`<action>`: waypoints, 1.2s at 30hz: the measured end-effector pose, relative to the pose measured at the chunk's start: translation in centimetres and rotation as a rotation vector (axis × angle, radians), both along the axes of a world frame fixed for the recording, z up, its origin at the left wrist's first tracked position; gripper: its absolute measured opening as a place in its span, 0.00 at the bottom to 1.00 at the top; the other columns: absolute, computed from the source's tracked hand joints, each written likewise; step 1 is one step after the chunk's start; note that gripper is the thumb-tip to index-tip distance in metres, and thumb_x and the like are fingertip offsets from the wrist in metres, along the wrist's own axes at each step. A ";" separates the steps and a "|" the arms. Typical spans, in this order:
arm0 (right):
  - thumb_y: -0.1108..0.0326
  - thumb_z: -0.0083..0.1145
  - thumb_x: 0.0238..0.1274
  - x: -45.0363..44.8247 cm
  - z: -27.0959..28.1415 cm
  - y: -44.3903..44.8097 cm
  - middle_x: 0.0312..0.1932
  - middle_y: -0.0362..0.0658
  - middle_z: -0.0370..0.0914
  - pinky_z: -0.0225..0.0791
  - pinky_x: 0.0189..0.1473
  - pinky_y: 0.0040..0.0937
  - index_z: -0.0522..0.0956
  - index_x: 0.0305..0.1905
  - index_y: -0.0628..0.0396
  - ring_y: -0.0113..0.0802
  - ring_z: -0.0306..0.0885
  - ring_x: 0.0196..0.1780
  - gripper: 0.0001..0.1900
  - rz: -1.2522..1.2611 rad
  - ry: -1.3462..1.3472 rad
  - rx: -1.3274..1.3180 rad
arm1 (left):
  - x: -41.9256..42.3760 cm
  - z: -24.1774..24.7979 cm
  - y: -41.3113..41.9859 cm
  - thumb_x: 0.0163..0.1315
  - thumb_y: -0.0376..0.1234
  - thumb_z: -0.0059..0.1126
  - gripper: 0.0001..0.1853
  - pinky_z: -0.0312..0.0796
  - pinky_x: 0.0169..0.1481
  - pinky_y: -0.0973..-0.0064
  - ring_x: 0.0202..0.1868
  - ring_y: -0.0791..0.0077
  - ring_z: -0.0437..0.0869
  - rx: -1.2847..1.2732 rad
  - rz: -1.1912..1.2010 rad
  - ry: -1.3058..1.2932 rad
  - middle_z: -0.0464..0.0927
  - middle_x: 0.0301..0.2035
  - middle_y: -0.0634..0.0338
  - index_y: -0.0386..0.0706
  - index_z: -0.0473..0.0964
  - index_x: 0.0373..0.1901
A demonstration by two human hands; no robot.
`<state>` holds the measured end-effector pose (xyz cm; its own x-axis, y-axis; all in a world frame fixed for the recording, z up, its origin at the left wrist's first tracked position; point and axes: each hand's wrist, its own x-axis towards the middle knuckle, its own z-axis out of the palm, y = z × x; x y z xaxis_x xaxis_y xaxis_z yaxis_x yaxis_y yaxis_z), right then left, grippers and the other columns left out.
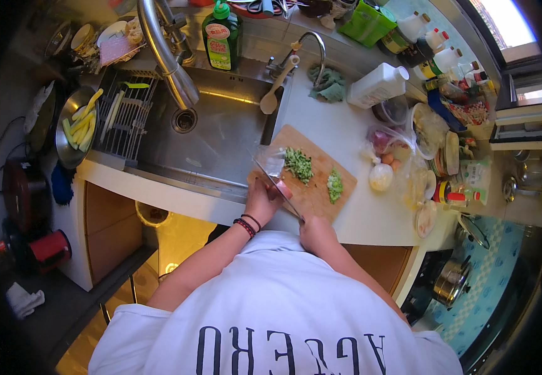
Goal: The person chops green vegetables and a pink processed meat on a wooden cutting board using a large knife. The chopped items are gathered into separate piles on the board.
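Observation:
My right hand (317, 232) grips the handle of a kitchen knife (271, 178), whose blade slants up and left across the near left part of a wooden cutting board (322, 161). My left hand (260, 202) holds a pink piece of food (284, 189), possibly sausage or ham, right beside the blade. Clear plastic wrapping (271, 159) lies just beyond it, over the board's left edge. Whether the blade touches the pink piece I cannot tell. Two piles rest on the board: a larger one of chopped green vegetable (299, 165) and a smaller, paler one (334, 185).
Left of the board is a steel sink (214, 136) with a faucet (177, 84) and a wooden spoon (275, 89). A metal bowl (76, 154) of cut yellow-green strips stands farther left. Eggs (387, 158), bags and a white jug (376, 86) crowd the right side.

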<state>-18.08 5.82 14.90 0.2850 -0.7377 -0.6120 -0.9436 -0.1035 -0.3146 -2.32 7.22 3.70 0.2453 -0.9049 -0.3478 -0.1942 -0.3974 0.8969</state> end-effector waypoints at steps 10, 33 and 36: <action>0.65 0.49 0.62 -0.8 -0.3 0.7 0.32 0.62 0.80 0.73 0.41 0.55 0.77 0.41 0.56 0.61 0.80 0.37 0.09 -0.006 0.043 0.029 | -0.1 0.2 0.0 0.41 0.31 0.72 0.20 0.75 0.48 0.59 0.41 0.49 0.82 -0.090 -0.097 -0.076 0.80 0.35 0.47 0.35 0.77 0.37; 0.60 0.53 0.64 -2.9 -1.7 2.3 0.30 0.56 0.81 0.72 0.37 0.54 0.79 0.44 0.49 0.57 0.80 0.35 0.09 -0.194 -0.188 -0.181 | 0.8 -0.4 0.7 0.43 0.37 0.76 0.35 0.70 0.57 0.61 0.52 0.46 0.74 0.123 -0.298 -0.254 0.70 0.47 0.38 0.32 0.66 0.49; 0.61 0.54 0.63 -2.9 -1.1 2.5 0.30 0.55 0.81 0.73 0.37 0.53 0.78 0.44 0.48 0.57 0.80 0.35 0.09 -0.162 -0.223 -0.200 | 0.9 -0.9 0.8 0.43 0.35 0.75 0.32 0.72 0.55 0.62 0.49 0.47 0.77 0.092 -0.291 -0.239 0.73 0.45 0.39 0.31 0.67 0.47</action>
